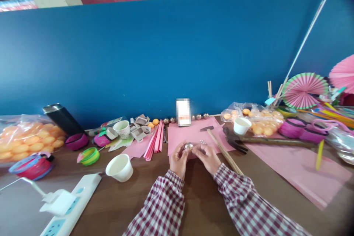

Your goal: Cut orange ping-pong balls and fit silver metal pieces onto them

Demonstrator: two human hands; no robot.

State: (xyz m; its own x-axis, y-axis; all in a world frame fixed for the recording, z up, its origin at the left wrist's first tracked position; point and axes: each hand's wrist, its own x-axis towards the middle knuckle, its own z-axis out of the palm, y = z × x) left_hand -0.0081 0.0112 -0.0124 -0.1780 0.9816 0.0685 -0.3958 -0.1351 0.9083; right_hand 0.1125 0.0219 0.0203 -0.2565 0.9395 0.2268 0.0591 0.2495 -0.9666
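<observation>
Between the thumb and fingers of my left hand [179, 160] is a shiny silver metal ball [188, 145], over the near edge of a pink paper sheet [177, 136]. My right hand [208, 158] is close beside it, thumb and fingertips pinched together near the ball's right side; what they pinch is too small to make out. Just beyond its fingers shows a cluster of small silver pieces [203, 142]. A small hammer [221, 147] with a wooden handle slants past my right hand. Several more metal balls [198, 117] stand in a row at the back.
White paper cups [119, 167] stand left and right. A black claw tool [235, 142], a long stick [276, 141], folded pink paper strips [155, 142], bags of orange balls [30, 140], a dark flask [62, 120] and a power strip [80, 195] lie around. A blue panel [166, 51] rises behind.
</observation>
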